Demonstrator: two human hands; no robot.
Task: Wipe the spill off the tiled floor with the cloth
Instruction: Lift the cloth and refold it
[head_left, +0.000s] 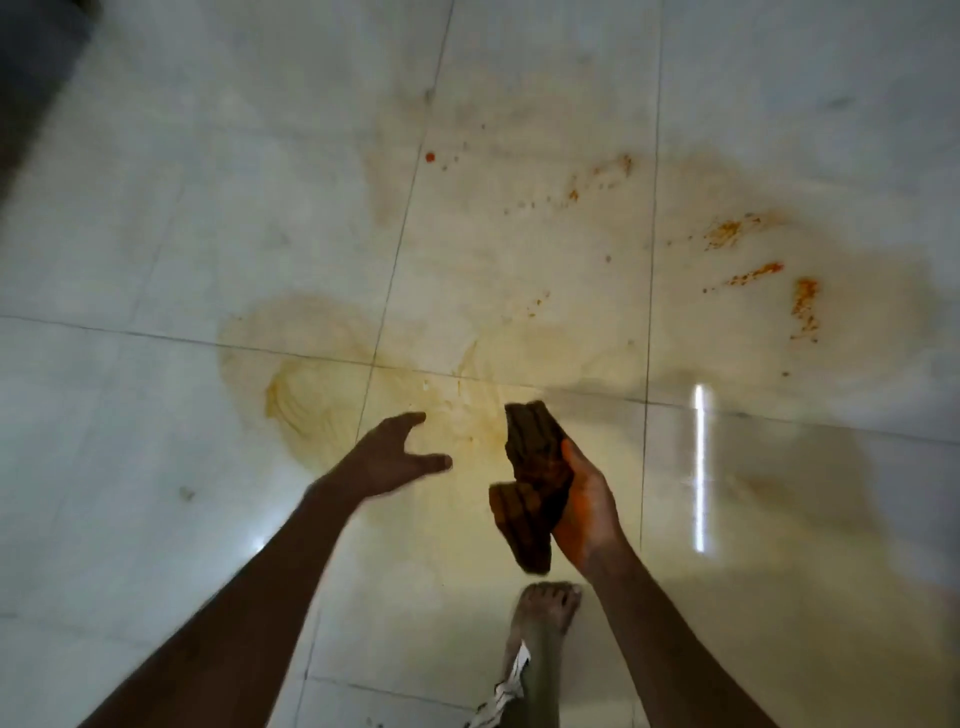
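Right hand (589, 512): fingers closed round a bunched brown cloth (535, 488), held above the floor, not touching it
Left hand (387, 460): fingers spread, empty, beside the cloth
Spill (519, 312): yellowish film over about 4 tiles of the tiled floor (156, 234), orange-red flecks (804, 306) to the far right, thicker ring (306, 400) at left
1 bare foot (545, 605) stands below the cloth
Handling, by judgement: refold to a cleaner face, press flat, draw edges inward so the film does not spread
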